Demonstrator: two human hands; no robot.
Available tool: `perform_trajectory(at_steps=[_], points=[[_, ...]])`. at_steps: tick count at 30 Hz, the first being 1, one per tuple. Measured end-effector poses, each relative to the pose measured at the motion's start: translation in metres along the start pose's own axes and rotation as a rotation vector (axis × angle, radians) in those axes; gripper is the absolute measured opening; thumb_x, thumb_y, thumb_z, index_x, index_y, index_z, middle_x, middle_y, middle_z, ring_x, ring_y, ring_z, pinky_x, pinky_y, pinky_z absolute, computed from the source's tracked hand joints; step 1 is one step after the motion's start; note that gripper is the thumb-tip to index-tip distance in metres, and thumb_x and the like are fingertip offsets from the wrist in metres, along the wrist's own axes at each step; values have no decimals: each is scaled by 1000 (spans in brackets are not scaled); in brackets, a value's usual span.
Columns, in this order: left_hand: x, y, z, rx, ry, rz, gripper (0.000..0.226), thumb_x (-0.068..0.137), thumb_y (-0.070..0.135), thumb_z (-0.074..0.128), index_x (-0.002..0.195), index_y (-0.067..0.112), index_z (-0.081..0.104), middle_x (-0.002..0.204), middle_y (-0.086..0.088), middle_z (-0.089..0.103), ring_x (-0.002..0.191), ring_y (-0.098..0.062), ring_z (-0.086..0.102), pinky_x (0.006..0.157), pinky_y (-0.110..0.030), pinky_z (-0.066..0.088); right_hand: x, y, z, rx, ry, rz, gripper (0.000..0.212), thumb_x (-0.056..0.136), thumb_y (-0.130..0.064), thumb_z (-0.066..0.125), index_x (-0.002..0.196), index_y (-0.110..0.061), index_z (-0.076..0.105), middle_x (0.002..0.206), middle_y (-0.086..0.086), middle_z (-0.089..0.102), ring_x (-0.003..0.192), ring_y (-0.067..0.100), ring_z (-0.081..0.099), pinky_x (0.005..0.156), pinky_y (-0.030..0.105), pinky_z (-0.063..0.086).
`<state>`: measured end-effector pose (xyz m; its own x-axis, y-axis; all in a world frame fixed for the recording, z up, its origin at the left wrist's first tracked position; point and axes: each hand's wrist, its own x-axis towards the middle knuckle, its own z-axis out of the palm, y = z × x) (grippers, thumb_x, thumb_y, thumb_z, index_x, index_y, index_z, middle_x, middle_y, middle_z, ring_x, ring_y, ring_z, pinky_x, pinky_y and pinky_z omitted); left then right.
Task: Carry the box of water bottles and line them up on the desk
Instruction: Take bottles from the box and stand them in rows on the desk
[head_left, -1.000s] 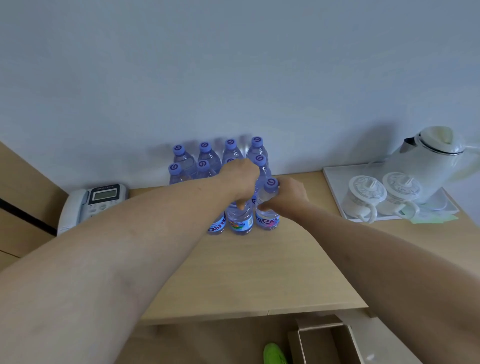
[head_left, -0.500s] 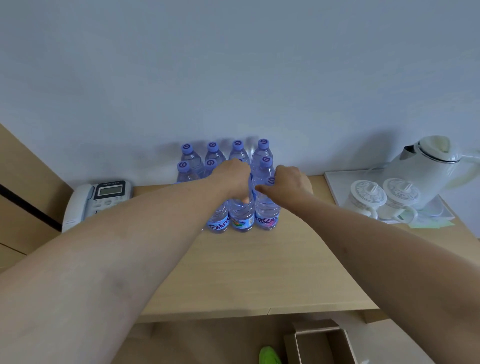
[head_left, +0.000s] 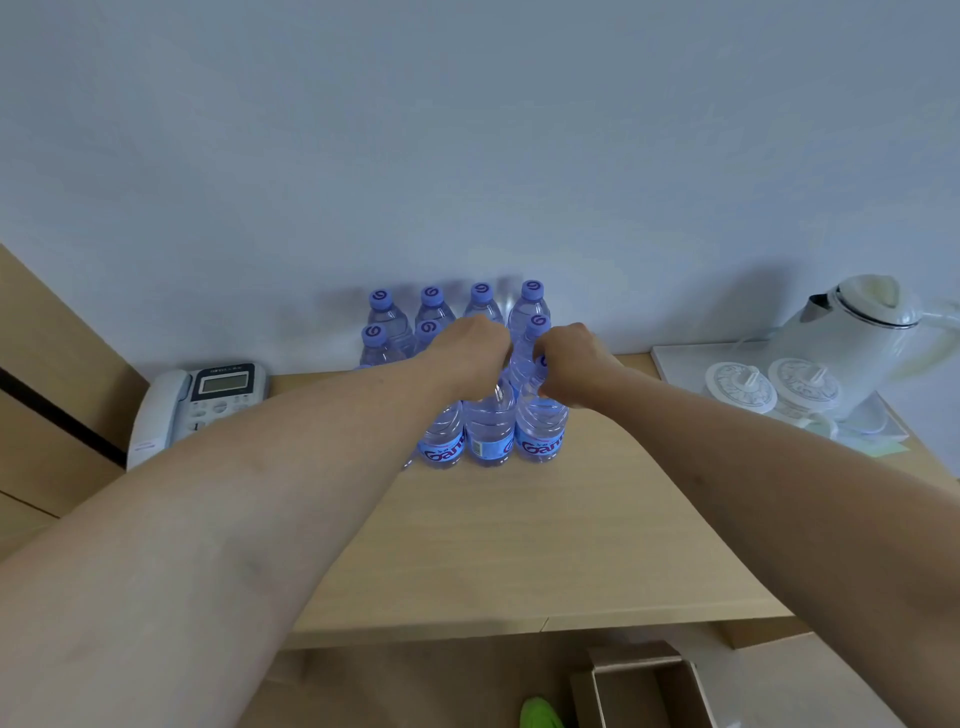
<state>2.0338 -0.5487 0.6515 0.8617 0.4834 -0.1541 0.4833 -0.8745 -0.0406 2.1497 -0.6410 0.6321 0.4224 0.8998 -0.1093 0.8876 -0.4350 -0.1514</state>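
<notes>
Several clear water bottles with purple caps stand in rows on the wooden desk (head_left: 519, 545) against the wall; the back row (head_left: 431, 306) shows its caps. My left hand (head_left: 470, 353) is closed over the top of the front middle bottle (head_left: 488, 431). My right hand (head_left: 569, 364) is closed around the neck of the front right bottle (head_left: 540, 431). Both bottles stand upright on the desk, touching their neighbours. The bottle (head_left: 441, 441) left of them is partly hidden behind my left forearm. The cardboard box (head_left: 644, 691) lies open on the floor below the desk edge.
A desk phone (head_left: 202, 400) sits at the left, next to a wooden panel. At the right a white tray (head_left: 675, 358) carries a white kettle (head_left: 857, 332) and two lidded cups (head_left: 743, 389). Something green (head_left: 540, 714) shows on the floor.
The view has tilted so the bottles sit lower in frame. My right hand has slid from the side of the front right bottle up to its neck; my left hand stays on the middle bottle.
</notes>
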Motion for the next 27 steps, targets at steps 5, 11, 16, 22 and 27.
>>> perform_trajectory(at_steps=[5, 11, 16, 22, 27], points=[[3, 1, 0, 14, -16, 15, 14, 81, 6, 59, 90, 11, 68, 87, -10, 63, 80, -30, 61, 65, -36, 52, 0, 3, 1, 22, 6, 18, 24, 81, -10, 63, 105, -10, 68, 99, 11, 64, 89, 27, 61, 65, 30, 47], [6, 3, -3, -52, -59, -85, 39, 74, 33, 76, 61, 16, 43, 65, -3, 46, 69, -25, 53, 57, -31, 41, -3, -2, 2, 57, -8, 48, 21, 82, -9, 56, 101, -10, 63, 101, 12, 58, 79, 26, 54, 63, 29, 42], [5, 4, -1, -26, -40, -28, 28, 77, 2, 60, 59, 12, 41, 63, -6, 43, 52, -19, 43, 51, -31, 37, -4, -2, 1, 72, 5, 43, 10, 80, -8, 55, 88, -10, 59, 91, 11, 54, 73, 26, 50, 54, 26, 36], [4, -1, -1, 10, -28, 30, 26, 76, -1, 57, 58, 12, 43, 62, -6, 43, 56, -22, 47, 48, -29, 36, -5, 0, 3, 112, 21, 52, 3, 79, -8, 57, 81, -10, 58, 90, 12, 56, 72, 26, 50, 53, 28, 37], [4, -2, -1, 44, -36, 64, 20, 76, -1, 59, 63, 10, 50, 63, -6, 48, 61, -23, 50, 49, -28, 37, -3, 4, 7, 119, 32, 49, 15, 80, -14, 65, 95, -12, 64, 95, 10, 59, 79, 26, 55, 61, 29, 41]])
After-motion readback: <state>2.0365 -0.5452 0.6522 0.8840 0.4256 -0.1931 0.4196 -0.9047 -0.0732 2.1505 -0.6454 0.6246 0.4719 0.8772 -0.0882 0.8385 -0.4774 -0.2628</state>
